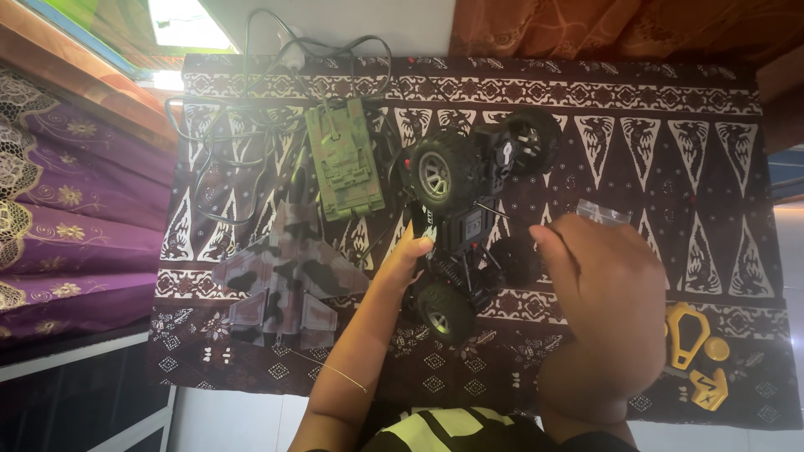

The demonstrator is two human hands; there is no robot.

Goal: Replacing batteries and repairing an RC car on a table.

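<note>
- Head view, looking straight down: patterned cloth in dark brown with white triangles and borders covers the work surface.
- Near the cloth's middle lies a black toy truck tipped onto its side, its underside and big knobbly wheels facing up.
- Left hand presses against the truck's left flank, fingers curled onto the body just below the upper front wheel, gripping it.
- Right hand hovers just right of the truck, knuckles toward the camera; its fingers are bunched around a thin dark tool whose tip reaches the truck's chassis. How tightly the tool is pinched cannot be told from this angle.
- Small clear plastic bag peeks out just behind the right hand.
- Green toy tank sits above and left of the truck, near it but apart.
- Camouflage toy jet lies left of the left forearm, nose pointing away from the person.
- Black cables loop across the upper left corner of the cloth, beside the tank.
- Yellow plastic parts rest at the lower right edge, well apart from the truck.
- Purple embroidered fabric lies off the cloth's left side.
</note>
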